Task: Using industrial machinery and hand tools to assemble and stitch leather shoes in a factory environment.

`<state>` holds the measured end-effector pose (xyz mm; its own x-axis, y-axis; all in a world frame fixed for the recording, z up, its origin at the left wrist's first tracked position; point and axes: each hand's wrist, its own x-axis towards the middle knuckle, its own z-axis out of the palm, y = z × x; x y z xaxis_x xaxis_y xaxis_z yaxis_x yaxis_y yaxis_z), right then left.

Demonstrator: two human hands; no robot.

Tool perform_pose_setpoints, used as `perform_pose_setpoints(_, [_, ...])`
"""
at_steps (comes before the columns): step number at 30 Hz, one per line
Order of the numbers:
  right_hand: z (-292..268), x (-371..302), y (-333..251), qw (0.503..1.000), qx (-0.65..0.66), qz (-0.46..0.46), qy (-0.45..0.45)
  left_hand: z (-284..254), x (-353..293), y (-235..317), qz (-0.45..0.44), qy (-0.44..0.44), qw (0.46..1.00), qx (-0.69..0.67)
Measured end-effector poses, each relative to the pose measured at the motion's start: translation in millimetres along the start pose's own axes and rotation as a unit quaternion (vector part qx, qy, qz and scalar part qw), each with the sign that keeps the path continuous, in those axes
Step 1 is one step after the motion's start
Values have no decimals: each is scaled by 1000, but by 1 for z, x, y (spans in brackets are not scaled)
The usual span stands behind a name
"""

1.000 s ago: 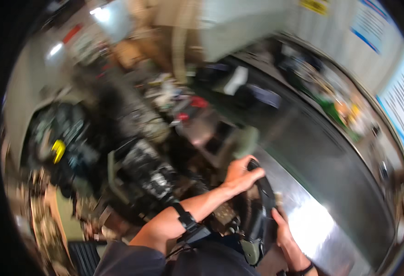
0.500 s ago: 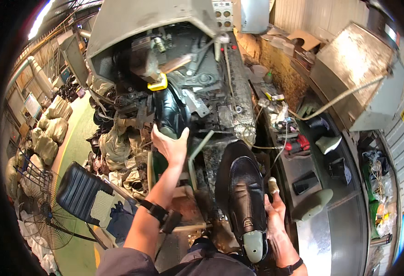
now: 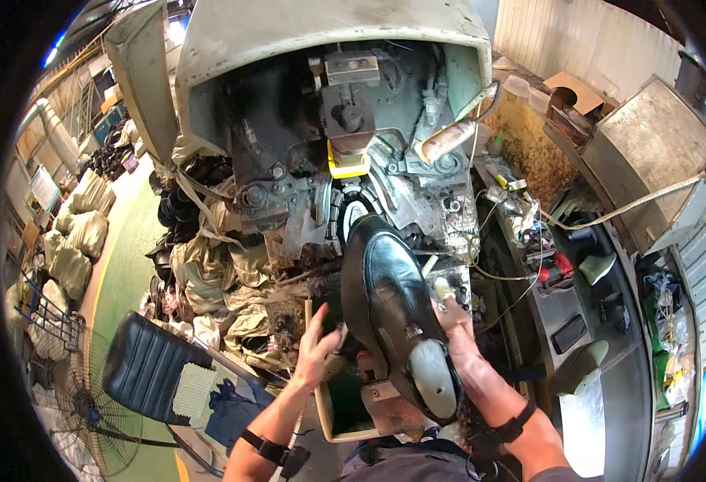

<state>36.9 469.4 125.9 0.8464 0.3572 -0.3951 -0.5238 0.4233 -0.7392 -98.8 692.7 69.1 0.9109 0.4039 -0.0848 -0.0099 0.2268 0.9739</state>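
Note:
A black shoe upper [image 3: 391,277] sits on a last, tilted, with its toe toward the machine. The last's pale grey heel end [image 3: 435,377] shows nearest to me. My right hand [image 3: 464,341] grips the shoe's right side; a whitish covering shows on one of its fingers. To the left of the shoe, my left hand [image 3: 318,347] is held with fingers apart and nothing in it. Beyond the toe are the machine's curved metal jaws [image 3: 321,205], under a metal block [image 3: 348,112] with a yellow-edged pad [image 3: 346,167].
The machine's grey hood [image 3: 329,24] arches over the far side. A box with a cream rim [image 3: 323,414] is below my left hand. A black chair [image 3: 148,361] and wire fan [image 3: 88,414] stand left. At right, a bench [image 3: 550,309] carries a red tool [image 3: 558,269] and loose lasts [image 3: 582,368].
My left hand has let go of the other black shoe, which is out of the machine and out of sight. My right hand has brought its shoe up toward the jaws. The view has swung left.

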Motion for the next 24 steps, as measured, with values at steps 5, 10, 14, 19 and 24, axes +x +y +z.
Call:
perform_pose_setpoints(5, [30,40,20,997,41,35,-58,65,30,53,-109,100,952,-270])
perform_pose_setpoints(10, [47,69,24,998,30,18,-59,60,62,56,-160,120,915,-350])
perform_pose_setpoints(14, [57,93,26,996,34,-4,-80,49,93,43,-173,129,898,-383])
perform_pose_setpoints(19, [65,98,18,997,37,57,-28,40,110,35,-190,122,887,-403])
perform_pose_setpoints(24, [54,113,28,997,39,49,-33,48,111,24,-169,120,895,-395])
